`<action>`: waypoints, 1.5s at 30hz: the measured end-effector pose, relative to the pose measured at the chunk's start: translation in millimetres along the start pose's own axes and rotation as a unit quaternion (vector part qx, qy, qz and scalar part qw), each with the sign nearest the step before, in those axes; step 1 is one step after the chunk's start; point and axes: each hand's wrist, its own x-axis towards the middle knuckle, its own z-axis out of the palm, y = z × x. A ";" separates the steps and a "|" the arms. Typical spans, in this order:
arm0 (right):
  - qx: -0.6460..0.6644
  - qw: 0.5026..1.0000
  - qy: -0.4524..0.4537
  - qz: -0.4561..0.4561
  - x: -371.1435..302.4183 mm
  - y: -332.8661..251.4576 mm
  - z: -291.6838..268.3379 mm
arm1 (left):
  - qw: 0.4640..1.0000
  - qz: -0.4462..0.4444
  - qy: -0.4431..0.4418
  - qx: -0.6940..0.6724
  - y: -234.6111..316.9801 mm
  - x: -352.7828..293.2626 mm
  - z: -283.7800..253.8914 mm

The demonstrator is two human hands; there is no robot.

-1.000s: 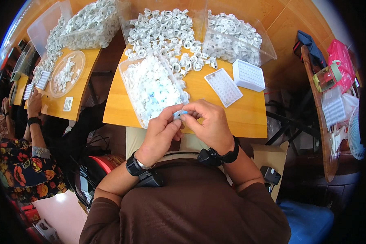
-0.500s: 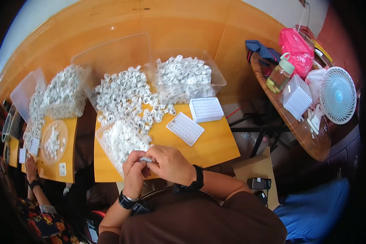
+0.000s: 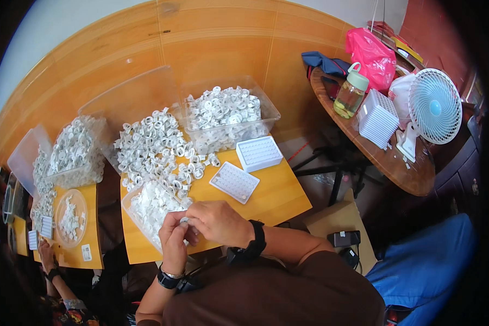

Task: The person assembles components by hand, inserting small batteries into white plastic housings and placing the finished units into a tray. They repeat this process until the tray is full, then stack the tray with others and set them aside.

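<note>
My left hand [image 3: 175, 242] and my right hand [image 3: 221, 222] meet above the near edge of the yellow table [image 3: 280, 187]. Between their fingertips is a small grey-white plastic part [image 3: 185, 220], mostly covered by the fingers, and both hands pinch it. Just beyond them stands a clear tub of small white pieces [image 3: 155, 205]. Behind that tub spreads a loose heap of white ring-shaped plastic parts [image 3: 149, 142]. To the right of my hands lies a white tray with rows of small hollows [image 3: 234, 182], and a thicker white tray block [image 3: 259, 154] sits behind it.
A clear bin of white parts [image 3: 225, 117] stands at the back. On the left, a co-worker's hand [image 3: 46, 254] is by another table with a round dish [image 3: 70, 223]. A brown side table [image 3: 413, 176] at right holds a fan [image 3: 434, 106] and a bottle [image 3: 351, 92].
The view has shifted, so the tables sit lower at left and higher at right. My hands remain together on the small part, which is now more covered by my fingers.
</note>
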 end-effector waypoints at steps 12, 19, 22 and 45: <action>-0.175 0.953 0.247 0.004 102.5 49.6 -123.7 | 0.999 0.033 0.009 0.021 6.1 -7.9 -14.8; -0.168 0.979 0.074 0.088 78.7 87.1 -96.5 | 1.000 -0.002 0.006 0.019 10.0 -12.2 -18.3; -0.225 0.963 -0.056 0.139 69.7 117.1 -67.3 | 1.000 -0.009 -0.007 0.015 8.5 -12.8 -15.8; 0.038 0.993 -0.048 0.105 32.9 46.0 -22.7 | 0.998 -0.023 -0.022 -0.052 -1.9 6.7 -11.5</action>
